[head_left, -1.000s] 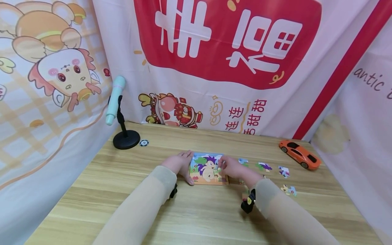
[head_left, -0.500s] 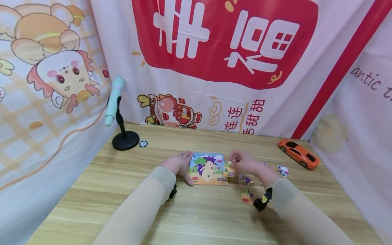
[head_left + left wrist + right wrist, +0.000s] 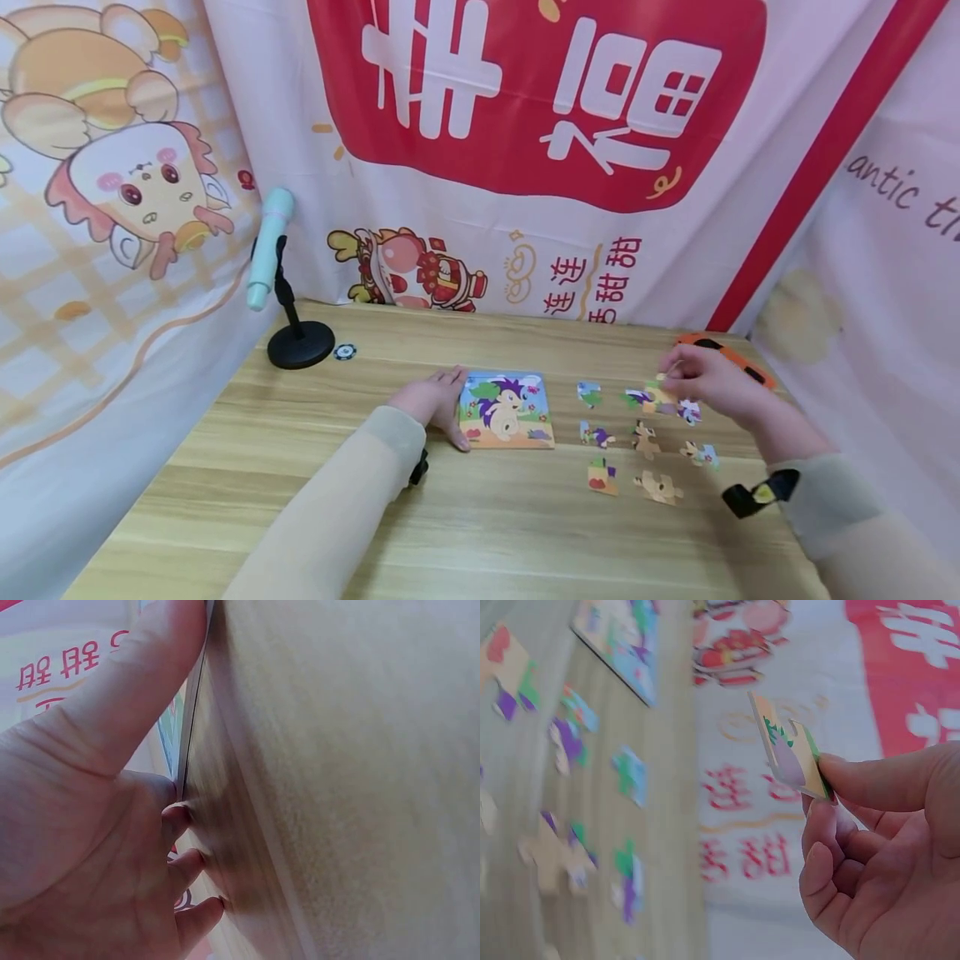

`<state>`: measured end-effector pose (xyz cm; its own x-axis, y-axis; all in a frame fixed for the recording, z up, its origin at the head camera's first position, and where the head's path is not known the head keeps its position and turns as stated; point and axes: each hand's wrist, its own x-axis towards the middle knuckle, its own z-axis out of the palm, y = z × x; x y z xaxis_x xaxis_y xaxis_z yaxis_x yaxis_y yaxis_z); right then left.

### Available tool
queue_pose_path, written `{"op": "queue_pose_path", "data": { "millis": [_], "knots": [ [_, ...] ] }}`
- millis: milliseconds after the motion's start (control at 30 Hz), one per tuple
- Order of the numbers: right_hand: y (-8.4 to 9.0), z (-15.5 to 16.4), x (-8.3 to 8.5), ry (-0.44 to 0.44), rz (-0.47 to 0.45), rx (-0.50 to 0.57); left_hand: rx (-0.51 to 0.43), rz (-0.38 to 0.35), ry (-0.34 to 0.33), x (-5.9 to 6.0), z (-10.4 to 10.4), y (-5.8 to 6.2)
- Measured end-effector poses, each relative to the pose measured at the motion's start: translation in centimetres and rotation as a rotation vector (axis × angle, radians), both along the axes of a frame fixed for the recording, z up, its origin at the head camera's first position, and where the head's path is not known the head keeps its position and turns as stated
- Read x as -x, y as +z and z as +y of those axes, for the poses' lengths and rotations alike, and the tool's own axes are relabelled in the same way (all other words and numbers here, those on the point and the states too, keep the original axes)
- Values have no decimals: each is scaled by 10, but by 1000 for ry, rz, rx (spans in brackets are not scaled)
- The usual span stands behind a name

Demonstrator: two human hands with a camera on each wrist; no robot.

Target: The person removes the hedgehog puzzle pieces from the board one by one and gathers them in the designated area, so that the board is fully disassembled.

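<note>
A puzzle piece (image 3: 791, 754) is being pinched between the thumb and curled fingers of the right hand (image 3: 708, 382), and is being held clear of the table (image 3: 480, 533), above the loose pieces (image 3: 647, 437) that are lying scattered to the right of the puzzle board (image 3: 507, 410). In the right wrist view, the held piece is being shown edge-on and tilted, with green and purple print on its face. The loose pieces are being kept well apart from one another, none touching the board. The puzzle board is lying flat near the middle of the table, and its left edge is being steadied by the left hand (image 3: 437, 400); the fingers of that hand are being kept fairly straight and pressed down on the wood, with the thumb (image 3: 142, 682) laid along the board's edge, so nothing is being grasped by it. An orange toy car (image 3: 738, 360) is being partly hidden behind the right hand at the far right of the table. A mint-green microphone (image 3: 267, 235) is being carried on a black stand (image 3: 300, 343) at the far left corner, with a small round token (image 3: 344, 352) lying just beside the stand's base. Printed cloth banners (image 3: 525, 125) are hanging behind the table.
</note>
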<state>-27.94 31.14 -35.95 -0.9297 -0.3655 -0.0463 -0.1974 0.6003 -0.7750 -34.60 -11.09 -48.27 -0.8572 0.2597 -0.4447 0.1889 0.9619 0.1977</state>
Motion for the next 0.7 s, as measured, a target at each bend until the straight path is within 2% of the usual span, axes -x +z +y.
{"op": "queue_pose_path", "data": {
  "millis": [167, 333, 567, 700],
  "knots": [
    [6, 35, -18, -18, 25, 18, 4, -5, 10, 1, -2, -1],
    [-4, 63, -35, -3, -45, -13, -9, -7, 0, 0, -3, 1],
    [-42, 88, -47, 27, -235, -2, -6, -6, -29, -3, -3, 6],
    [-64, 94, -50, 41, -283, 11, -7, -13, -20, -4, -2, 8]
  ]
}}
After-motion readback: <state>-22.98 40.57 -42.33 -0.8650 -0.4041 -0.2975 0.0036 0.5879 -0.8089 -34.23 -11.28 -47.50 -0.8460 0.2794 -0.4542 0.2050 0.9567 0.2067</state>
